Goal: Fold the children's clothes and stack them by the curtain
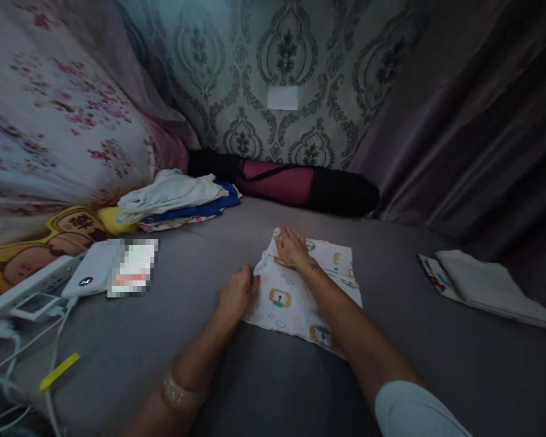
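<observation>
A white cloth (300, 303) printed with orange lion-like faces and small ovals lies spread on the grey sheet in front of me, with a crease across its upper part. At its left edge is my left hand (239, 295), its fingers curled and closed on the border; the fingertips are partly hidden. My right hand (292, 249) rests palm down on the cloth's far left corner, fingers stretched out and slightly apart. My right forearm crosses over the cloth and covers part of its right side.
Folded clothes (173, 197) are piled at the back left, beside a long black-and-maroon bag (277, 182) along the wall. Left are a power bank (93, 270), a power strip (31, 288), cables and a yellow strip (60, 371). Folded grey fabric (491, 285) lies right.
</observation>
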The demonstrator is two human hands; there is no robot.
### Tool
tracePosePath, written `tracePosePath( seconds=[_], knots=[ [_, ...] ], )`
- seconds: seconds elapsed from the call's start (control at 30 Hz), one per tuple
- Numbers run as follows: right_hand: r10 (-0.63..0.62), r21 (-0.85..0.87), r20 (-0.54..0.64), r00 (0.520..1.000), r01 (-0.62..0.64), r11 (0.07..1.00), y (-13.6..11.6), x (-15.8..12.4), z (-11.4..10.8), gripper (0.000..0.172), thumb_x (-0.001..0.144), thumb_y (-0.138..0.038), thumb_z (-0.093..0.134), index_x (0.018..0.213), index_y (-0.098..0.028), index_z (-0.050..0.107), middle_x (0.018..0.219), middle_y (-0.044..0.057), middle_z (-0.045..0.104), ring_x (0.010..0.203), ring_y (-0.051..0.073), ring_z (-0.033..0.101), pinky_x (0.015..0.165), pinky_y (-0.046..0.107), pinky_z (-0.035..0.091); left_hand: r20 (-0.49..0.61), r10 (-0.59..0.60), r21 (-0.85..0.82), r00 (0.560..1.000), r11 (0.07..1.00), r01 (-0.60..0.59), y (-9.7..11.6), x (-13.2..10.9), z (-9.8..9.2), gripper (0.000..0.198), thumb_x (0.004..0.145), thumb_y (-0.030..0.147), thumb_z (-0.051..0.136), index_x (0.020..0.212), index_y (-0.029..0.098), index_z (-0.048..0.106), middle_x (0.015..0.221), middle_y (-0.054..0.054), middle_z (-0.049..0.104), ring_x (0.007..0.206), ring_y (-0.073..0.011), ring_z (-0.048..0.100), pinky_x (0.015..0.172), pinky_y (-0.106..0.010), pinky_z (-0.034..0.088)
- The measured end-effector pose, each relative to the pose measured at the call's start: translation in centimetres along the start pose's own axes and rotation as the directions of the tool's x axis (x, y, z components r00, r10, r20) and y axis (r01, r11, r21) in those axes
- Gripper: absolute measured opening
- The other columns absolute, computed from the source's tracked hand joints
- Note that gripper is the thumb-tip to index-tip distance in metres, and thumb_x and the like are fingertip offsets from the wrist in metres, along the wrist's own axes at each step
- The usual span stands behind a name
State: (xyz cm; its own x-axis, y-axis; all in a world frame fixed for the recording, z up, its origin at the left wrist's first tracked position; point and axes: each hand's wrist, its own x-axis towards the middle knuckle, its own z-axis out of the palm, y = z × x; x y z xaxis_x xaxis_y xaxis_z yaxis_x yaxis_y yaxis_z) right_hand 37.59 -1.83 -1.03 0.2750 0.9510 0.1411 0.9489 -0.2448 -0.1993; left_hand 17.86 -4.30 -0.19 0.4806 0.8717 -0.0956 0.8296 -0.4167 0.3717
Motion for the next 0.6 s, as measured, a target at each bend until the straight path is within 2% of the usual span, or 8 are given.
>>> tracePosePath(
  seconds=[0.07,0.13,0.33,0.5,0.6],
  knots=[
    [0.010,0.015,-0.024,1.000,-0.010,1.000,-1.2,0.7,0.7,0.056,0.099,-0.036,0.023,0.145,-0.006,0.034,0.154,0.016,0.028,0.144,0.025,0.018,0.116,0.046,0.009,0.001,0.007,-0.007,1.000,1.000,-0.007,-0.2,0.1,0.0,0.027,0.095,0.035,0.041,0.106,0.018,0.057,0.096,-0.011,0.069,0.089,-0.0228,0.066,0.068,-0.029,0.043],
    [0.024,0.031,0.011,1.000,-0.024,0.999,-2.0,1.0,1.5,0.060,0.098,-0.038,0.024,0.146,-0.003,0.030,0.155,0.017,0.025,0.144,0.027,0.016,0.116,0.046,0.009,0.002,0.019,-0.023,1.000,1.000,-0.019,-0.5,0.1,0.0,0.026,0.094,0.035,0.041,0.104,0.017,0.058,0.094,-0.011,0.069,0.088,-0.0245,0.066,0.067,-0.030,0.043],
    [0.029,0.041,0.047,0.999,-0.031,0.999,-2.5,0.8,2.9,0.061,0.097,-0.037,0.023,0.146,-0.001,0.030,0.155,0.018,0.024,0.144,0.027,0.017,0.115,0.044,0.009,0.008,0.048,-0.054,0.999,0.997,-0.047,-1.0,0.1,0.0,0.021,0.092,0.035,0.044,0.092,0.019,0.058,0.090,-0.014,0.068,0.086,-0.0301,0.065,0.066,-0.036,0.042],
    [0.004,0.167,0.072,0.997,-0.016,0.986,-1.9,1.1,2.2,0.062,0.097,-0.041,0.026,0.148,-0.006,0.030,0.156,0.016,0.023,0.145,0.027,0.016,0.116,0.043,0.008,0.044,0.099,-0.027,0.994,0.995,-0.098,-1.6,0.1,-0.2,0.026,0.091,0.039,0.043,0.083,0.020,0.058,0.082,-0.012,0.066,0.081,-0.0300,0.064,0.064,-0.036,0.041],
    [-0.016,0.252,0.093,0.996,-0.008,0.968,-1.1,0.2,0.7,0.064,0.098,-0.044,0.023,0.149,-0.005,0.027,0.156,0.013,0.025,0.144,0.023,0.020,0.115,0.036,0.016,0.102,0.125,0.015,0.987,0.992,-0.127,-1.9,0.2,-0.2,0.033,0.089,0.048,0.044,0.081,0.019,0.058,0.082,-0.011,0.065,0.080,-0.0284,0.063,0.063,-0.035,0.041]
  ],
)
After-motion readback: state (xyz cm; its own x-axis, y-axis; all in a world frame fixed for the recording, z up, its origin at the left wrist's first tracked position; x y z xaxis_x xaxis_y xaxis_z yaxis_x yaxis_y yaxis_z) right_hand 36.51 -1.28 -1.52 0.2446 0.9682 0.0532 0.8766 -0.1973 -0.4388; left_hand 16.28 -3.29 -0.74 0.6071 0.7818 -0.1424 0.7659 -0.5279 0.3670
